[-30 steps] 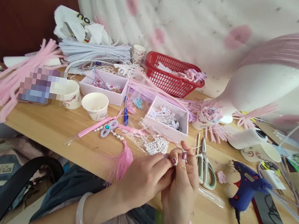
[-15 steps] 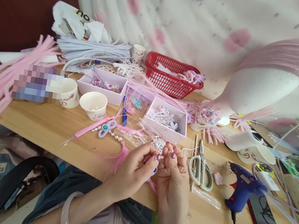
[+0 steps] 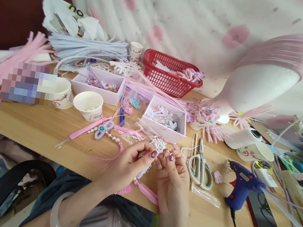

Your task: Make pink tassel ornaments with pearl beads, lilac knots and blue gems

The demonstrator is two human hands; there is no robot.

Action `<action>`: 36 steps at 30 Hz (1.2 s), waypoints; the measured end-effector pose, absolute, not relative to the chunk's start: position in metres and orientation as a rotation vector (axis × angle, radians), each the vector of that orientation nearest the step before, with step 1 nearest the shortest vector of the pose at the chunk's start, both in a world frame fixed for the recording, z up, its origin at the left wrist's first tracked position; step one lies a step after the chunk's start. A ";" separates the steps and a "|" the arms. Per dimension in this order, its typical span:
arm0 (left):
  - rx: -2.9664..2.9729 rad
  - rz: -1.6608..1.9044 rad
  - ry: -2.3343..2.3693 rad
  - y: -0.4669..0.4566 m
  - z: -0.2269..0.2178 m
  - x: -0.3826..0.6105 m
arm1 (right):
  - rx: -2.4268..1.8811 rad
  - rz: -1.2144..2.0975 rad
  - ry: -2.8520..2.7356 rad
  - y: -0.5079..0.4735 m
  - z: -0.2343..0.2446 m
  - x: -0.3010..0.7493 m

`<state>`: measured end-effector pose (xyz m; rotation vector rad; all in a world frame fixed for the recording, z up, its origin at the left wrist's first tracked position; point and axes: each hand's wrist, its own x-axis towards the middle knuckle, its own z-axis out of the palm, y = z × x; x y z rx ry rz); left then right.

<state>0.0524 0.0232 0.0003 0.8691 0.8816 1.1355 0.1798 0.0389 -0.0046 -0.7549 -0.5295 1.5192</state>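
Observation:
At the table's front edge, my left hand (image 3: 130, 166) and my right hand (image 3: 173, 180) meet fingertip to fingertip. My left thumb and forefinger pinch the top of a beaded tassel, whose pale blue flower ornament (image 3: 143, 171) and pink tassel (image 3: 147, 191) show beneath my hands. Between the closed tips of my right thumb and forefinger is a small pearl bead (image 3: 166, 154); any thread there is too fine to make out. Just behind the fingertips lies a heap of pearl beads (image 3: 158, 143). A similar beaded tassel with a teal-centred flower (image 3: 103, 130) rests to the left.
Scissors (image 3: 201, 167) and a blue glue gun (image 3: 241, 186) lie on the right, near a phone (image 3: 265, 217). Behind are white boxes of parts (image 3: 163, 129), a red basket (image 3: 168, 83) and a foam head (image 3: 258, 87). Paper cups (image 3: 88, 106) stand on the left.
My hands have stayed together, with the fingertips slightly farther apart. More of the flower ornament and pink tassel shows below them. The whole view has shifted a little.

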 end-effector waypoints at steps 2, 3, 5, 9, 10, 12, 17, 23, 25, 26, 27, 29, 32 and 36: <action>0.898 1.131 0.893 0.023 0.002 0.052 | -0.739 1.532 -0.543 0.038 -0.004 0.180; 0.910 1.131 0.898 0.024 0.003 0.052 | -0.733 1.537 -0.551 0.038 -0.004 0.181; 0.932 1.129 0.907 0.024 0.003 0.052 | -0.722 1.539 -0.575 0.038 -0.004 0.182; 0.980 1.109 0.874 0.024 0.007 0.049 | -0.679 1.544 -0.645 0.038 -0.005 0.188; 0.988 1.101 0.862 0.023 0.009 0.048 | -0.671 1.545 -0.662 0.037 -0.005 0.189; 0.997 1.087 0.847 0.022 0.012 0.048 | -0.679 1.536 -0.692 0.036 -0.004 0.191; 1.032 1.101 0.885 0.019 0.021 0.049 | -0.710 1.498 -0.726 0.032 0.000 0.194; 1.086 1.132 0.908 0.018 0.023 0.050 | -0.703 1.499 -0.707 0.030 0.000 0.195; 1.088 1.136 0.907 0.017 0.023 0.050 | -0.694 1.505 -0.701 0.030 0.000 0.195; 1.092 1.136 0.908 0.017 0.023 0.050 | -0.685 1.511 -0.698 0.030 0.000 0.195; 1.099 1.134 0.907 0.016 0.023 0.051 | -0.673 1.519 -0.693 0.029 0.000 0.195; 1.113 1.132 0.911 0.016 0.023 0.051 | -0.652 1.532 -0.680 0.029 0.000 0.194; 1.122 1.141 0.920 0.017 0.021 0.052 | -0.647 1.530 -0.672 0.028 -0.001 0.194; 1.128 1.144 0.915 0.016 0.021 0.051 | -0.690 1.503 -0.686 0.028 -0.001 0.193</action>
